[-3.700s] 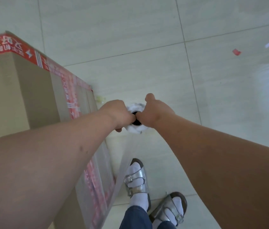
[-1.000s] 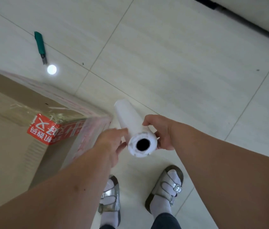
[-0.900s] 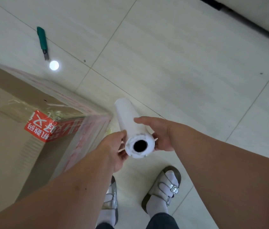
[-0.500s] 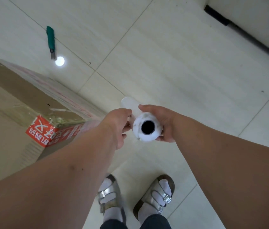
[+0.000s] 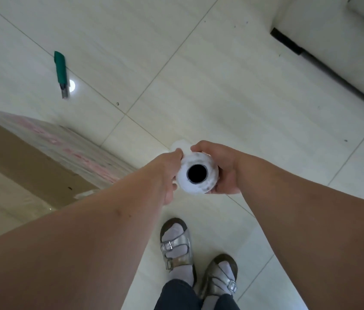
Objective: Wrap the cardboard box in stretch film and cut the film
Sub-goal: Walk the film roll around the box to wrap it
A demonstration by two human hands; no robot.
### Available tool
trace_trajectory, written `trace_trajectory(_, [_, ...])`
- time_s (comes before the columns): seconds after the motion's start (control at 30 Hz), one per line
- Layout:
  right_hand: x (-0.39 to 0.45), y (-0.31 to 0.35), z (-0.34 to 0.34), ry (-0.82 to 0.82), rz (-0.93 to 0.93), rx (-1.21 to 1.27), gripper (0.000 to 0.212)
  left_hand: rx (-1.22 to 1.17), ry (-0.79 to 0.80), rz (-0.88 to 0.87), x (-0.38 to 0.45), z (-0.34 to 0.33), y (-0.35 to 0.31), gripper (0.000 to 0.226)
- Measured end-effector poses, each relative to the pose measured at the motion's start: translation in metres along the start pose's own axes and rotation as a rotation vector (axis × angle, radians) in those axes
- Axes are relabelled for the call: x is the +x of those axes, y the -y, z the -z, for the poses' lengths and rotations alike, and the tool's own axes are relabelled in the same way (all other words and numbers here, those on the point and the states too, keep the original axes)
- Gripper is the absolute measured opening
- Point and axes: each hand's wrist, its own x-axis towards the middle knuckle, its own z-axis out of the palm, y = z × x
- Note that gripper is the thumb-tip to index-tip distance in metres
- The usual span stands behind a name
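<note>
While both hands grip the stretch film roll (image 5: 196,174) end-on to the camera, left hand (image 5: 168,173) curls on its left side & right hand (image 5: 220,167) wraps its right side, fingers closed round it. Cardboard box (image 5: 31,166), film over its edge, sits just left. Green cutter (image 5: 61,73) lies on floor (image 5: 221,90), well apart.

No legible text, label, brand, number or sign appears in the head view. The only printed matter is a faded pink-red band along the upper edge of the large brown cardboard box (image 5: 26,153); it lies under layers of clear stretch film and is too blurred for any character to be read. The green-handled utility knife (image 5: 61,72) on the pale tiled floor (image 5: 221,86) carries no visible marking.
</note>
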Motion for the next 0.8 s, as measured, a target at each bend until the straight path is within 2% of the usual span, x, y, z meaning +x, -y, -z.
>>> trace_trajectory(0.13, [0.0,0.028,-0.005,-0.13,-0.044,-0.058,0.055,0.176,-0.069,-0.09,0.003,0.009,-0.034,0.055])
trace_trajectory(0.23, [0.001,0.046,-0.007,-0.19,-0.044,-0.154,0.047,0.298,-0.062,-0.171,-0.002,0.012,-0.052,0.043])
trace_trajectory(0.3, [0.001,0.055,-0.007,-0.182,-0.083,-0.2,0.044,0.29,-0.03,-0.22,-0.002,0.013,-0.063,0.033])
trace_trajectory(0.43, [0.004,0.071,0.005,-0.15,-0.108,-0.223,0.076,0.244,-0.029,-0.216,0.003,0.02,-0.076,0.02])
trace_trajectory(0.47, [0.004,0.074,0.006,-0.146,-0.108,-0.228,0.076,0.237,-0.027,-0.197,0.006,0.022,-0.075,0.02])
trace_trajectory(0.57, [0.003,0.084,0.003,-0.137,-0.105,-0.254,0.048,0.128,0.0,-0.151,0.012,0.022,-0.067,0.023])
trace_trajectory(0.6, [0.002,0.088,0.001,-0.129,-0.096,-0.276,0.044,0.083,0.002,-0.153,0.01,0.022,-0.068,0.023])
trace_trajectory(0.8, [0.003,0.127,-0.007,0.001,-0.05,-0.367,0.04,0.089,-0.141,-0.168,-0.005,0.035,-0.107,0.032])
